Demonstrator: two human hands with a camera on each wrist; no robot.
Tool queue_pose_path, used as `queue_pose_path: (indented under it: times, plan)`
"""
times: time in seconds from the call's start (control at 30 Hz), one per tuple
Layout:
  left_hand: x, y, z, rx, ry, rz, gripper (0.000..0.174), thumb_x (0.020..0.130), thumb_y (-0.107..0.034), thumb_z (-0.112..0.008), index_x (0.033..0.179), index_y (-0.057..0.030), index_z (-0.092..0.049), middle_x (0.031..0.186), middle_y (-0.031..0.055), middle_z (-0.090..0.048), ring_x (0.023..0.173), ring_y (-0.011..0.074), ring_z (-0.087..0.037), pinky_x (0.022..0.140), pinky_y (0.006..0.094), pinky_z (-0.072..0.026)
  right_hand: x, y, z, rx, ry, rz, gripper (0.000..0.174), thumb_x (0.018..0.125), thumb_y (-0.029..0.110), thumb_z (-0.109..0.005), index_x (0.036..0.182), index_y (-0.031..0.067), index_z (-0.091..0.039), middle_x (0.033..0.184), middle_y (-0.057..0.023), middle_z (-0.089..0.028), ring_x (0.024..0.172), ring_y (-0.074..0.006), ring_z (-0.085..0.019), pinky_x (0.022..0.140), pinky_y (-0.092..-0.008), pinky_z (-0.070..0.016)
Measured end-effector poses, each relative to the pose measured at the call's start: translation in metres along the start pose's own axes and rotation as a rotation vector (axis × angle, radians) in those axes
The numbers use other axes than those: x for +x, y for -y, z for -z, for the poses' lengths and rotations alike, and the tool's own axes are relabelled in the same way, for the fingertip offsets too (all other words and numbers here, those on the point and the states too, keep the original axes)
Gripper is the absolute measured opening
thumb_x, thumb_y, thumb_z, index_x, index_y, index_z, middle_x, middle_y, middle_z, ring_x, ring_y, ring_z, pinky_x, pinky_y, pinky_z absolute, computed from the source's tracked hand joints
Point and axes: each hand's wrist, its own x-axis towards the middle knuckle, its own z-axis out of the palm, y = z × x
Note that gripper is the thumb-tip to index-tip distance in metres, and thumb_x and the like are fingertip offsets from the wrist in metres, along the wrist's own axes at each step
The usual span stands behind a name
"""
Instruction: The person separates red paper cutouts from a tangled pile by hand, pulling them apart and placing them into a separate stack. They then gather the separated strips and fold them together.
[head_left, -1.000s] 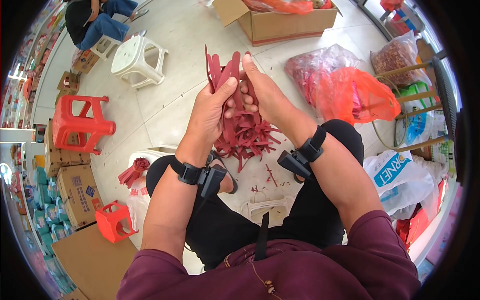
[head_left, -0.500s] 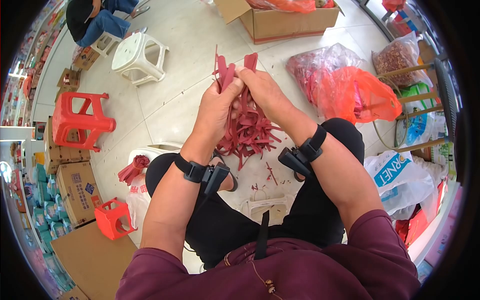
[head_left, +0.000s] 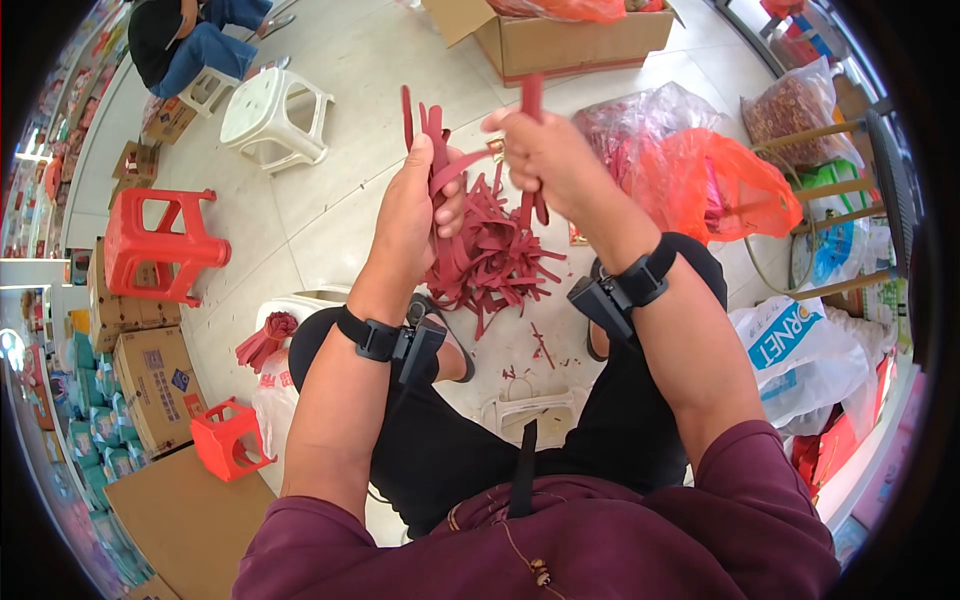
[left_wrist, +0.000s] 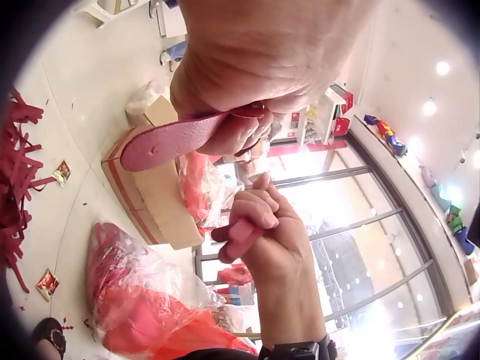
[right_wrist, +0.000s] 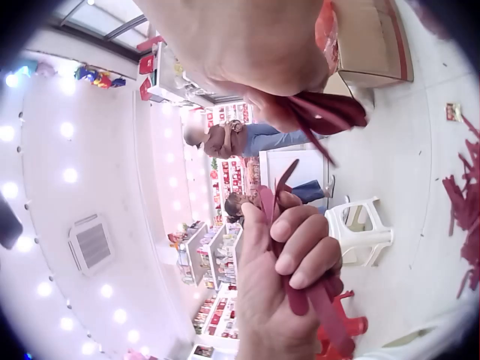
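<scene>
My left hand (head_left: 408, 205) grips several flat dark-red strips (head_left: 433, 122) with rounded ends, its thumb laid along them. One strip bends out toward the right hand. To the right and a little higher, my right hand (head_left: 555, 160) holds a few more red strips (head_left: 531, 97), which stick out above and below the fist. The right wrist view shows the left hand's curled fingers (right_wrist: 300, 244) round its strips, and a folded strip end (right_wrist: 330, 112) under the right hand. Below both hands, a loose heap of such strips (head_left: 490, 265) lies on the floor between the feet.
A tied bundle of red strips (head_left: 268, 340) lies on a white stool at left. Red stools (head_left: 165, 245) and a white stool (head_left: 265, 115) stand around. At right are plastic bags (head_left: 715, 185), with a cardboard box (head_left: 580, 50) ahead. Another person (head_left: 195, 60) sits far left.
The hands were together over the strips; now they are apart. My right hand has moved right with some strips, while the left keeps the others, fanned out.
</scene>
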Motion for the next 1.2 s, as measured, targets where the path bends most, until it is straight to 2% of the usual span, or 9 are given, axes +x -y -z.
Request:
queue_pose_path:
  times: [0.17, 0.27, 0.37, 0.47, 0.67, 0.83, 1.03, 1.13, 1.2]
  plan:
    - [0.002, 0.004, -0.001, 0.051, -0.013, -0.076, 0.034, 0.106, -0.040, -0.050, 0.103, -0.0059, -0.054, 0.072, -0.0017, -0.046, 0.050, 0.0053, -0.037, 0.042, 0.0208, -0.0318, -0.002, -0.015, -0.006, 0.069, 0.016, -0.083, 0.037, 0.094, 0.037, -0.069, 0.083, 0.0095, -0.047, 0.064, 0.0052, -0.042, 0.045, -0.0040, -0.032, 0.039, -0.0242, -0.0265]
    - [0.001, 0.003, -0.003, 0.039, -0.107, -0.159, 0.032, 0.106, -0.038, -0.052, 0.104, -0.0061, -0.055, 0.073, -0.0015, -0.046, 0.052, 0.0053, -0.039, 0.043, 0.0210, -0.0330, -0.002, -0.010, -0.004, 0.067, -0.113, -0.136, 0.038, 0.094, 0.040, -0.069, 0.085, 0.0079, -0.050, 0.066, 0.0041, -0.045, 0.045, -0.0038, -0.033, 0.039, -0.0240, -0.0259]
    - [0.002, 0.003, -0.001, 0.054, -0.115, -0.183, 0.031, 0.106, -0.037, -0.053, 0.107, -0.0058, -0.055, 0.074, -0.0011, -0.047, 0.053, 0.0056, -0.040, 0.045, 0.0213, -0.0341, -0.011, -0.006, -0.010, -0.012, -0.043, -0.247, 0.038, 0.095, 0.040, -0.069, 0.087, 0.0065, -0.053, 0.068, 0.0025, -0.049, 0.044, -0.0041, -0.034, 0.039, -0.0241, -0.0253]
    - [0.002, 0.005, -0.001, 0.088, -0.074, -0.147, 0.031, 0.106, -0.035, -0.053, 0.108, -0.0046, -0.056, 0.075, -0.0004, -0.050, 0.055, 0.0063, -0.042, 0.047, 0.0213, -0.0354, -0.010, -0.017, -0.013, 0.053, 0.108, -0.198, 0.036, 0.095, 0.038, -0.069, 0.089, 0.0049, -0.057, 0.065, 0.0022, -0.049, 0.044, -0.0049, -0.035, 0.040, -0.0241, -0.0256]
    - [0.003, 0.006, -0.002, 0.110, -0.084, -0.108, 0.031, 0.105, -0.032, -0.054, 0.112, -0.0023, -0.057, 0.079, 0.0015, -0.055, 0.061, 0.0076, -0.049, 0.050, 0.0223, -0.0394, -0.004, -0.019, -0.009, 0.024, -0.030, -0.019, 0.029, 0.097, 0.030, -0.067, 0.096, 0.0023, -0.061, 0.058, 0.0046, -0.043, 0.044, -0.0055, -0.034, 0.043, -0.0231, -0.0272]
    - [0.007, 0.001, 0.006, 0.114, -0.145, -0.127, 0.029, 0.103, -0.028, -0.059, 0.115, -0.0025, -0.059, 0.086, 0.0032, -0.060, 0.065, 0.0085, -0.052, 0.049, 0.0238, -0.0410, -0.002, 0.004, 0.004, -0.024, 0.041, 0.063, 0.028, 0.096, 0.027, -0.066, 0.106, 0.0011, -0.064, 0.060, 0.0052, -0.044, 0.048, -0.0048, -0.036, 0.045, -0.0232, -0.0279]
    - [0.009, 0.004, 0.001, 0.097, -0.104, -0.215, 0.026, 0.101, -0.026, -0.062, 0.112, -0.0031, -0.056, 0.098, 0.0056, -0.066, 0.077, 0.0098, -0.062, 0.064, 0.0243, -0.0516, -0.015, -0.004, -0.016, -0.195, 0.197, -0.047, 0.027, 0.094, 0.022, -0.069, 0.110, 0.0025, -0.059, 0.066, 0.0042, -0.049, 0.050, -0.0045, -0.037, 0.045, -0.0230, -0.0294]
    - [0.012, 0.007, 0.006, 0.189, -0.125, -0.203, 0.029, 0.102, -0.023, -0.061, 0.120, -0.0014, -0.055, 0.107, 0.0088, -0.067, 0.094, 0.0139, -0.066, 0.081, 0.0284, -0.0560, -0.013, -0.006, -0.016, -0.241, 0.164, -0.081, 0.028, 0.093, 0.021, -0.071, 0.111, 0.0032, -0.058, 0.068, 0.0034, -0.051, 0.051, -0.0044, -0.038, 0.045, -0.0230, -0.0293]
    - [0.014, 0.009, 0.008, 0.220, -0.126, -0.201, 0.029, 0.102, -0.024, -0.061, 0.120, -0.0021, -0.055, 0.101, 0.0070, -0.065, 0.089, 0.0128, -0.065, 0.074, 0.0276, -0.0557, -0.014, -0.004, -0.017, -0.263, 0.162, -0.069, 0.028, 0.093, 0.022, -0.071, 0.110, 0.0032, -0.059, 0.068, 0.0038, -0.051, 0.051, -0.0043, -0.038, 0.045, -0.0226, -0.0286]
